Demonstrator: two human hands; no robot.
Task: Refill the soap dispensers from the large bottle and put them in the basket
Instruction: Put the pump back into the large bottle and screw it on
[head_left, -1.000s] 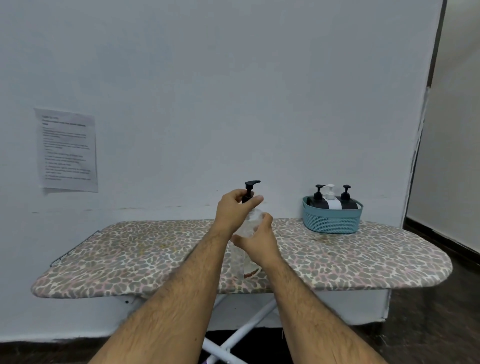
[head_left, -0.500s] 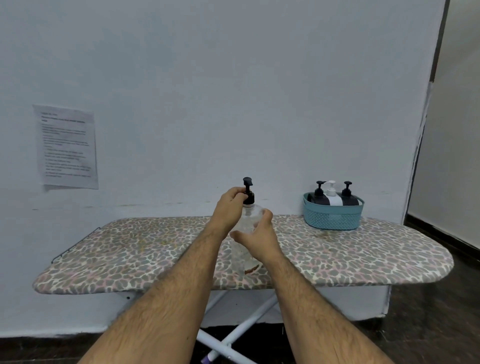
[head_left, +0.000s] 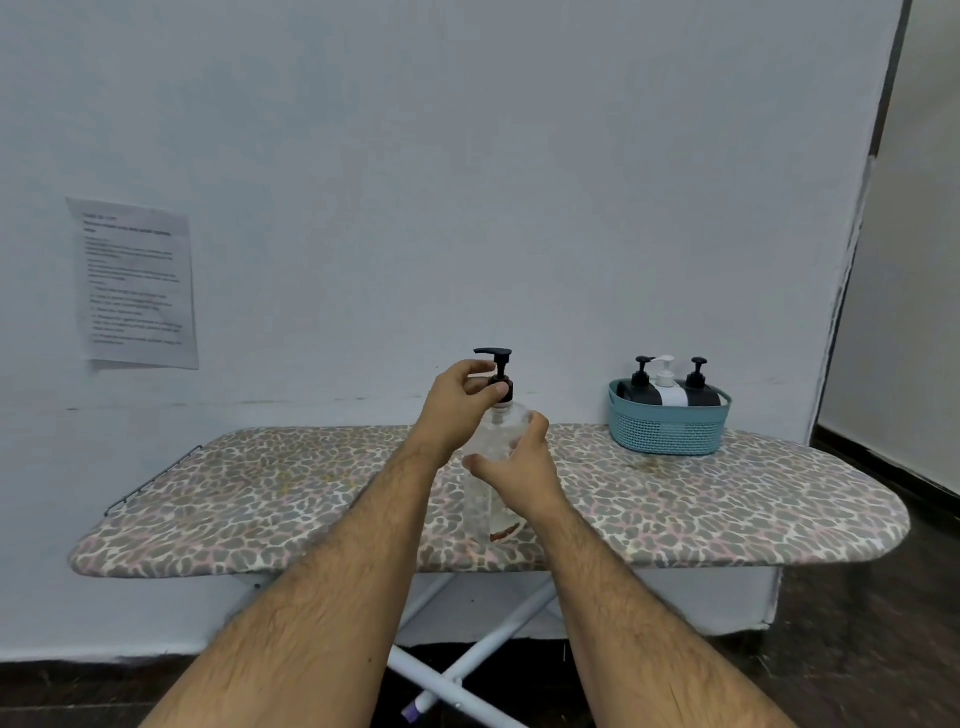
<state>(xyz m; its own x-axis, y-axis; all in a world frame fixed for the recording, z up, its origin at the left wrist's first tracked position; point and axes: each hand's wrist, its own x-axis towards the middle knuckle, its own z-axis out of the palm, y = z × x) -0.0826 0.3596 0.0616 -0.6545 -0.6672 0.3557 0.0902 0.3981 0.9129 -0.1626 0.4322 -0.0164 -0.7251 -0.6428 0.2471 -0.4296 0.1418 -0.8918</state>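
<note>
**Both hands on the clear bottle, basket already holding three**

Far left, on the wall: a printed sheet of paper (head_left: 136, 285), text too small for me to read. Below it runs the ironing board (head_left: 260, 499) with its spotted cover, white crossed legs (head_left: 467, 649) beneath, dark floor (head_left: 857, 649) under those.

Mid-frame I see the left hand (head_left: 454, 410) up at the neck of the clear bottle (head_left: 485, 499). Its grip is pinched: thumb and fingertips curl round the black collar just under the pump head (head_left: 496, 364). The pump spout points left.

Just right of it, the right hand (head_left: 519, 467) wraps the body of the same bottle, fingers curled round the clear wall, thumb on the near side. The bottle is upright over the board's middle; whether its base touches the cover I cannot tell. A reddish-brown label patch shows near the base.

Further right, well apart from the hands, a teal basket (head_left: 669, 431) sits on the board near the wall. Inside stand three dispensers: black (head_left: 640, 387), white (head_left: 667, 387), black (head_left: 698, 387), side by side.
</note>
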